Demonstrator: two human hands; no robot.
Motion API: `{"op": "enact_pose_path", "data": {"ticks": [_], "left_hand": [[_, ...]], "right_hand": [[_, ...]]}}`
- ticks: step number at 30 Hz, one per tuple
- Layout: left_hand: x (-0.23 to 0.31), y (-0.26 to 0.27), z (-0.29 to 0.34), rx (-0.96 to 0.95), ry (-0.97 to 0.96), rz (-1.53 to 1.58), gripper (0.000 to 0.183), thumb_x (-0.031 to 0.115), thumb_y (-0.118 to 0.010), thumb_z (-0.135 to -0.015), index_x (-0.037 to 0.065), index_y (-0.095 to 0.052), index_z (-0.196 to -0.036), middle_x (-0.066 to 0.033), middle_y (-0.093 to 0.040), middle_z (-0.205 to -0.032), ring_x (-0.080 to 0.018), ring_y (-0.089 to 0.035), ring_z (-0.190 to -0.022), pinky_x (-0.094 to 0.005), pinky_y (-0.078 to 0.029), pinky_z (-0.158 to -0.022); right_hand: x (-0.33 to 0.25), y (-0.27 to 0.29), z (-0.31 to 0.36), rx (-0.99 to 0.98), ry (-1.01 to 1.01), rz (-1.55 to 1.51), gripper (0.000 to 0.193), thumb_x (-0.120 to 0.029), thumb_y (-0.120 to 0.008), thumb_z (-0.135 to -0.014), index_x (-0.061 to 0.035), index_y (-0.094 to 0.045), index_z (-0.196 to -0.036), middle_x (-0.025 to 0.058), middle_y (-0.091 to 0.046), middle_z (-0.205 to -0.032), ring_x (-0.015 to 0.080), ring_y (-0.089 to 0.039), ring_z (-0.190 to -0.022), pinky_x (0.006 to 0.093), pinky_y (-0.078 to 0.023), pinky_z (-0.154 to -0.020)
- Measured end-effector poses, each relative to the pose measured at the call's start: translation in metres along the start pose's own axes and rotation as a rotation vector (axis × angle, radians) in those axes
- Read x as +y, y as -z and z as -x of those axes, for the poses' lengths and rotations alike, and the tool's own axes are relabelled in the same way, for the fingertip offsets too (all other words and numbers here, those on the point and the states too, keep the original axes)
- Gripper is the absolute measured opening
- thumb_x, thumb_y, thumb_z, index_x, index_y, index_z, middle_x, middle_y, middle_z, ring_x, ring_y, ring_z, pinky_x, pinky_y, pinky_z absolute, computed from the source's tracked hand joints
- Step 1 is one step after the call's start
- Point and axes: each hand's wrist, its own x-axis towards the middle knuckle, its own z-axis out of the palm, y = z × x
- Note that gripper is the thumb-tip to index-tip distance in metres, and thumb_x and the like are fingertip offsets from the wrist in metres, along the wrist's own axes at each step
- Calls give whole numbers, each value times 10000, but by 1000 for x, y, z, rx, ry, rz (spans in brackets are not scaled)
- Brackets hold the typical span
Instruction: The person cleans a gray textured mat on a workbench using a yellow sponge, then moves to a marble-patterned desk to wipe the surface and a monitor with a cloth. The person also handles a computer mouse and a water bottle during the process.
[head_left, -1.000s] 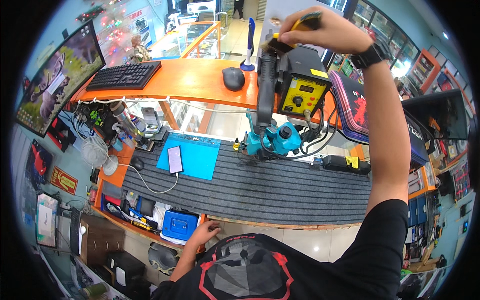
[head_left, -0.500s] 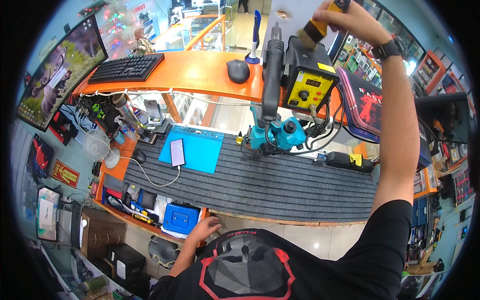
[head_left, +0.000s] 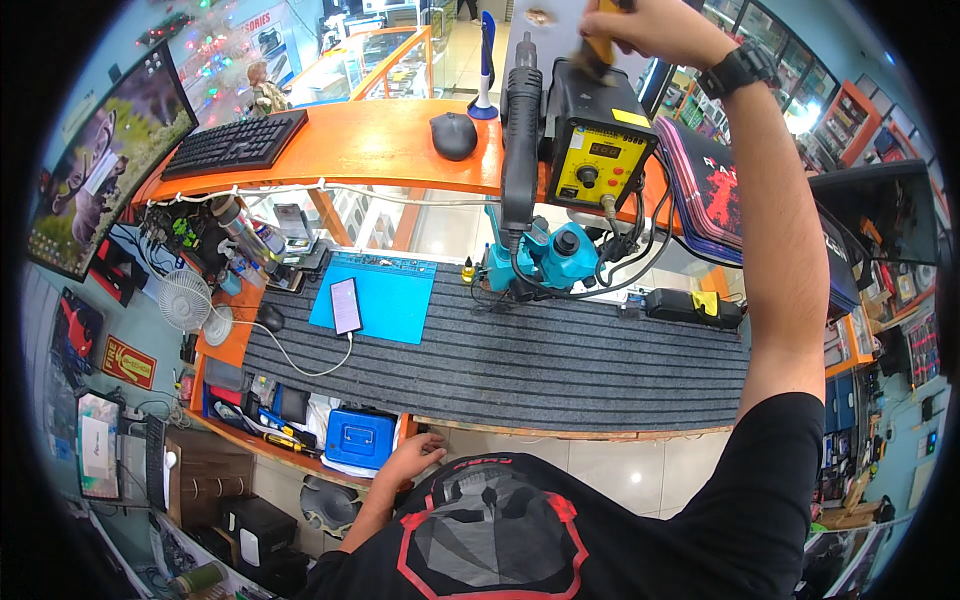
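Observation:
My right hand [head_left: 665, 28] is closed around a paint brush [head_left: 598, 52] with a yellow and black handle. Its bristles, a little blurred, are down at the black top of a hot-air rework station [head_left: 597, 140] with a yellow front panel. A black hot-air gun handle [head_left: 520, 140] stands upright at the station's left. Low in the view, my left hand [head_left: 415, 457] hangs by the bench's front edge with its fingers loosely out and nothing in them. Beside it, a blue cash box [head_left: 361, 438] sits in the pulled-out drawer.
A teal microscope [head_left: 560, 258] stands below the station, cables looping around it. On the ribbed grey mat [head_left: 520, 350] lie a blue work mat [head_left: 395, 305] and a phone [head_left: 345, 305] on a cable. The orange shelf [head_left: 370, 150] holds a keyboard [head_left: 235, 143] and a mouse [head_left: 454, 136].
My right hand has brought the brush lower and toward the station's top. The whole view has shifted slightly; my left hand stays about where it was.

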Motion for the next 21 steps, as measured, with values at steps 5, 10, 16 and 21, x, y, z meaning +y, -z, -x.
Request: {"op": "enact_pose_path", "data": {"ticks": [5, 10, 16, 21], "left_hand": [[-2, -8, -8, -27, -28, 33, 463, 279, -711, -945, -38, -637, -1274, -172, -729, -1135, -261, -719, -1014, -365, -564, -878], [9, -3, 1, -17, -14, -2, 457, 267, -711, -945, -40, -634, -1274, -176, -729, -1136, -262, -723, -1002, -363, -565, -871], [3, -4, -2, -28, 2, -1, 449, 262, -708, -949, -31, -634, -1281, -180, -724, -1157, -256, -717, -1005, -362, -561, -877], [-2, -1, 4, 2, -3, -10, 441, 262, -707, -954, -23, -635, -1283, -171, -723, -1160, -251, -713, -990, -361, -560, -874]], "right_hand": [[0, 22, 9, 42, -281, -152, 263, -258, -661, -915, -28, -779, -864, 48, -706, -716, 125, -591, -608, 271, -469, -574], [-8, 23, 21, 53, -150, -483, 257, -267, -682, -936, -30, -780, -935, 41, -738, -792, 98, -553, -591, 256, -441, -557], [-5, 33, 39, 104, -304, 29, 264, -233, -640, -927, -10, -781, -929, 102, -755, -807, 136, -652, -646, 294, -511, -610], [-16, -20, 95, 541, 206, 37, 251, -193, -652, -956, -50, -746, -1140, 104, -720, -842, 162, -687, -759, 299, -534, -700]]}}
